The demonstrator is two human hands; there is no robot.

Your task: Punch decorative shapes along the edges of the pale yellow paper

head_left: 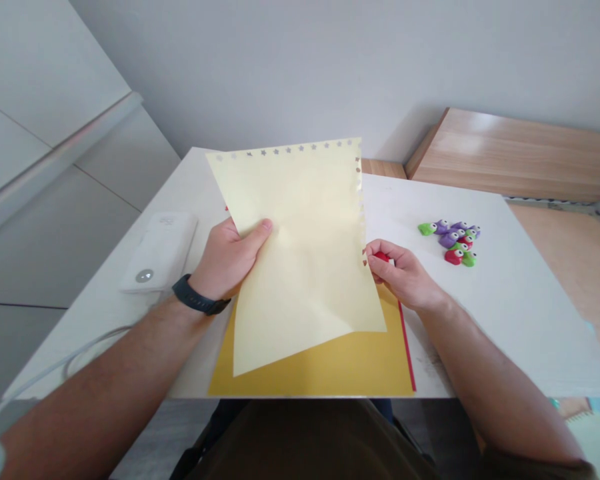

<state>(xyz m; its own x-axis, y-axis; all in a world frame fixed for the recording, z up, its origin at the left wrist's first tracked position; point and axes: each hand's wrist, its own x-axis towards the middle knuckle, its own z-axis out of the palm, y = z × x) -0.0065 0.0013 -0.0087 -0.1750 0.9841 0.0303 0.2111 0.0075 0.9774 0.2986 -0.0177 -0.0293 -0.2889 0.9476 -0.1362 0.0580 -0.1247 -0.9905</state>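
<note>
A pale yellow sheet of paper [310, 253] is held up above the table, a row of small star-shaped holes along its top edge and more down its right edge. My left hand [235, 257] grips its left side, thumb on the front and fingers hidden behind. At the right edge, my right hand [400, 270] is closed around a small red paper punch [381, 256], mostly covered by the fingers. Below the sheet lies a darker yellow sheet [310, 373] with a red strip showing along its right side.
To the right, several green, purple and red pieces with eyes [455, 240] sit clustered on the white table [520, 320]. A white box-like device [163, 250] stands at left, with a pale cable [87, 347] nearby. Behind are a wall and a wooden panel [520, 157].
</note>
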